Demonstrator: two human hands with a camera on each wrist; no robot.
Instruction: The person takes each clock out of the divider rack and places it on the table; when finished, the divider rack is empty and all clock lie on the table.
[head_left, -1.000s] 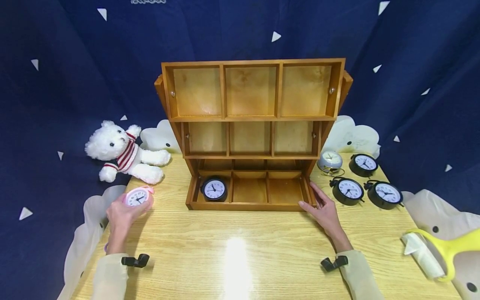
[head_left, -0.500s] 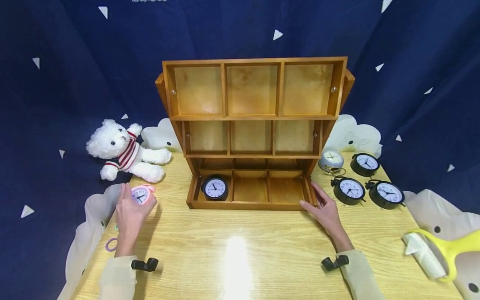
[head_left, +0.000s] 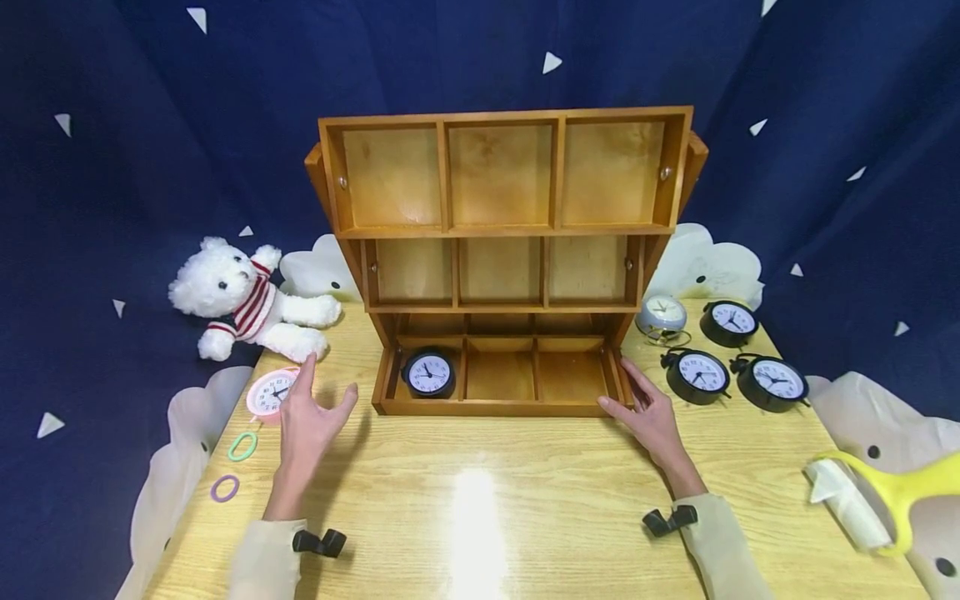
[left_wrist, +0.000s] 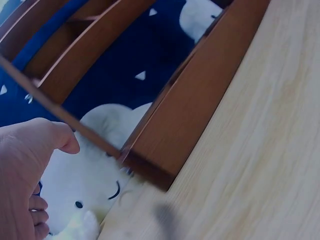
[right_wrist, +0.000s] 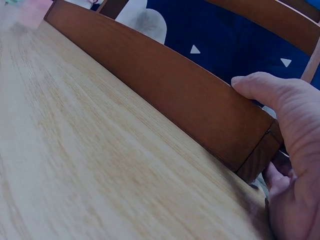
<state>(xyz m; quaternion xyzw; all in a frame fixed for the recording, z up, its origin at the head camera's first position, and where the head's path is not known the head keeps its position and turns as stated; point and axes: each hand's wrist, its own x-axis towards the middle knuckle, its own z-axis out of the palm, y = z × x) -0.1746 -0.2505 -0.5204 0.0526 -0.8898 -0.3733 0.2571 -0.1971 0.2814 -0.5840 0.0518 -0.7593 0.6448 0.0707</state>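
Note:
In the head view my left hand is in the air over the table, thumb and fingers spread with nothing between them. Just left of it a pink alarm clock lies face up, partly covered by the fingers. My right hand holds the front right corner of a three-tier wooden shelf. The right wrist view has its thumb on the front board's top edge, the other fingers round the end. One black alarm clock sits in the bottom tier's left compartment.
A white teddy bear lies at the back left. Green and purple rings lie near the left edge. Several black alarm clocks and a pale blue one stand right of the shelf. A yellow-handled roller lies far right.
My left hand has let go of the pink clock, spread its fingers and moved right. The clock now lies beside the bear's foot. My right hand keeps its hold on the shelf corner.

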